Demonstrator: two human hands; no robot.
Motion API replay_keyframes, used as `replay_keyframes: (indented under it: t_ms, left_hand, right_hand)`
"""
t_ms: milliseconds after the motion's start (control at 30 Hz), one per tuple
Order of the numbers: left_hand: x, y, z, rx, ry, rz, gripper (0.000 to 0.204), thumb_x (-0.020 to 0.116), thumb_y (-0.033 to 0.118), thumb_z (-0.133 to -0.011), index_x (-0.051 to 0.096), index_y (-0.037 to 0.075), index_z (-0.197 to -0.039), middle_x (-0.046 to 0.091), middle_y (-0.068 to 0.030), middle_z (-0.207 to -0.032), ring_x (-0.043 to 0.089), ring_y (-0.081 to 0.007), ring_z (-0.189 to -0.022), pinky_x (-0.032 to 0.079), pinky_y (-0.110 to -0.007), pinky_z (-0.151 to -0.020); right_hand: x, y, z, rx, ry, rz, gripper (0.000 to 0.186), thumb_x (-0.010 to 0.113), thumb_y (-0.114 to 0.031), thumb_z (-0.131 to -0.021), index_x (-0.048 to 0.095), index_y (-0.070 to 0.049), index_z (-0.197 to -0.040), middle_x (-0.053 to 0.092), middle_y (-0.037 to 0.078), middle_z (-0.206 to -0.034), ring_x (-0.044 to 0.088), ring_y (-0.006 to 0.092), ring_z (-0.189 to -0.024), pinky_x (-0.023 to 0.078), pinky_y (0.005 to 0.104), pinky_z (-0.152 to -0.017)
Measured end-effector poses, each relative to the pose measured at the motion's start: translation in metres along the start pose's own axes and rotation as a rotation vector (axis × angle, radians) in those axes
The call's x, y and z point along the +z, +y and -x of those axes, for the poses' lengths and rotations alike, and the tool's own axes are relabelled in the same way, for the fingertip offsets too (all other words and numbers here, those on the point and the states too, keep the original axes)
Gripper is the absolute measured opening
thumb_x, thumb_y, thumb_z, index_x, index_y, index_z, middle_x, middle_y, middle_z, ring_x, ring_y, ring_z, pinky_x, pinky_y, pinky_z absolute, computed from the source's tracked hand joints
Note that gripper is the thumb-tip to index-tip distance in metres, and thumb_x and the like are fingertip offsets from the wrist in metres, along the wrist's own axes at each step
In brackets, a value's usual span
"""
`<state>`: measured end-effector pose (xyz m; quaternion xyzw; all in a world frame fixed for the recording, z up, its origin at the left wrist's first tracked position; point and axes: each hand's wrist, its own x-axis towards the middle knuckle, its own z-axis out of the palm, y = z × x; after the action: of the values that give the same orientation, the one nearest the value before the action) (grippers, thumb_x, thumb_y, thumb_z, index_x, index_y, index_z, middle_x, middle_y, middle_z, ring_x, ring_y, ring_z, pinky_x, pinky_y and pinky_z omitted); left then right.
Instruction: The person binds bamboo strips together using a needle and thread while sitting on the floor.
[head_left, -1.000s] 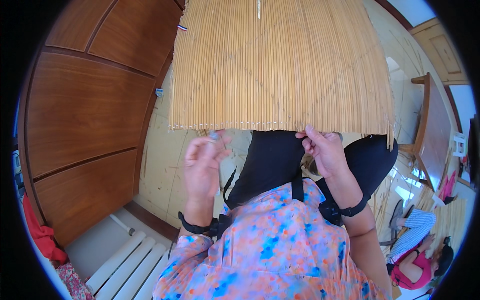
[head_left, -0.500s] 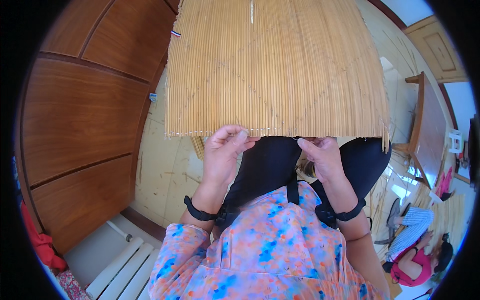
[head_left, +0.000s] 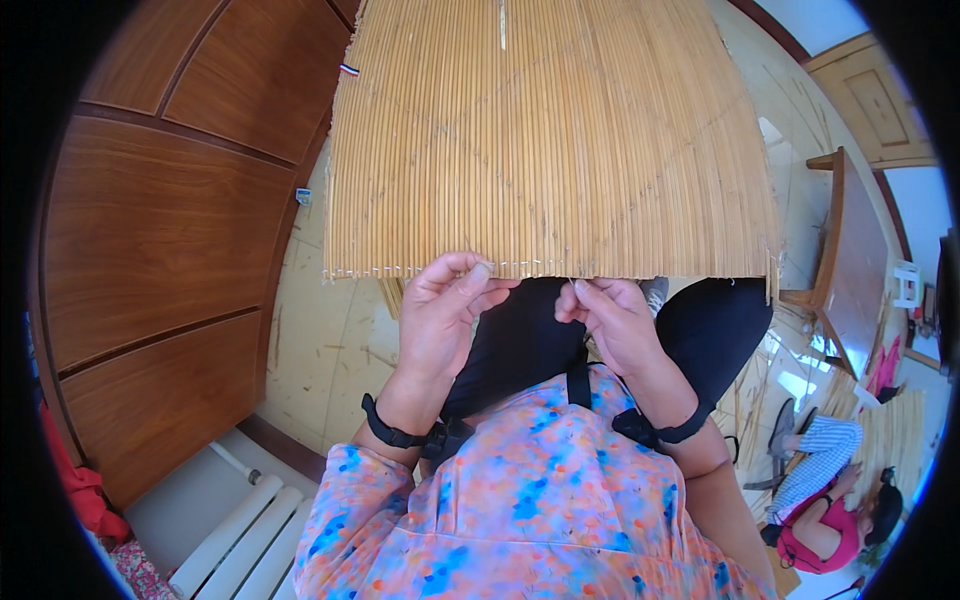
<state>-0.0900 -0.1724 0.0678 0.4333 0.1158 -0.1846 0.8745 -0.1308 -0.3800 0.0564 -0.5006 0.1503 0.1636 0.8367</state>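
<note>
A mat of pale yellow reeds [head_left: 560,130], lashed side by side, fills the upper middle, with a small striped tab [head_left: 349,70] at its left edge and short white stitches along its lower edge. My left hand [head_left: 445,305] pinches that lower edge, thumb on top and some fingertips hidden beneath. Just right of it, my right hand [head_left: 608,318] has thumb and forefinger closed on what looks like a fine thread [head_left: 571,282] at the edge. Beneath are my legs in black trousers [head_left: 712,335].
Wooden cabinet [head_left: 160,240] on the left, white radiator [head_left: 225,540] and red cloth [head_left: 90,500] lower left. Tiled floor [head_left: 325,370] bears scattered reed bits. On the right are a wooden table [head_left: 850,260] and a white stool [head_left: 905,283]; another person [head_left: 835,520] is low among reeds at lower right.
My left hand has risen to the mat's lower edge and closed on it. My right hand has moved slightly down and leftward, closer to my left. The mat sits a little lower in view.
</note>
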Motion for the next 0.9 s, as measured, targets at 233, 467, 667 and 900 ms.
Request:
replay_keyframes:
  t_ms: [233,467,667,900]
  left_hand:
    - [-0.01,-0.003,-0.002,0.023,0.004,0.02,0.011,0.058,0.007,-0.094,0.062,-0.001,-0.099,0.068,-0.014,-0.094,0.07,-0.0287,-0.089,0.059,-0.034,-0.078]
    - [-0.026,-0.001,-0.006,0.067,0.023,0.008,0.01,0.057,0.005,-0.094,0.062,0.0,-0.1,0.067,-0.0121,-0.093,0.07,-0.0273,-0.087,0.059,-0.034,-0.078]
    - [-0.025,-0.007,-0.002,0.112,0.066,-0.082,0.008,0.059,0.004,-0.092,0.063,0.001,-0.099,0.066,-0.0082,-0.095,0.069,-0.0257,-0.093,0.058,-0.033,-0.078]
    - [-0.02,-0.015,0.018,0.096,0.105,-0.287,0.008,0.062,0.007,-0.092,0.064,0.003,-0.098,0.068,-0.0065,-0.093,0.068,-0.0183,-0.089,0.054,-0.028,-0.073]
  right_hand:
    - [-0.011,-0.001,0.01,0.081,0.036,0.206,0.017,0.054,-0.012,-0.097,0.062,0.003,-0.099,0.053,0.0,-0.069,0.048,0.0081,-0.059,0.04,0.0223,-0.054]
    - [-0.041,0.004,0.028,0.143,0.014,0.46,0.013,0.054,-0.007,-0.096,0.063,0.002,-0.098,0.053,-0.002,-0.064,0.047,0.0052,-0.054,0.04,0.0213,-0.051]
    - [-0.033,0.007,0.03,-0.043,0.277,0.285,0.018,0.063,-0.013,-0.093,0.059,-0.001,-0.105,0.061,0.002,-0.097,0.056,0.007,-0.072,0.045,0.0203,-0.06]
    - [-0.024,-0.014,0.009,0.106,0.264,-0.133,0.024,0.067,-0.023,-0.091,0.057,-0.005,-0.104,0.059,0.005,-0.095,0.053,0.0103,-0.064,0.039,0.0212,-0.051]
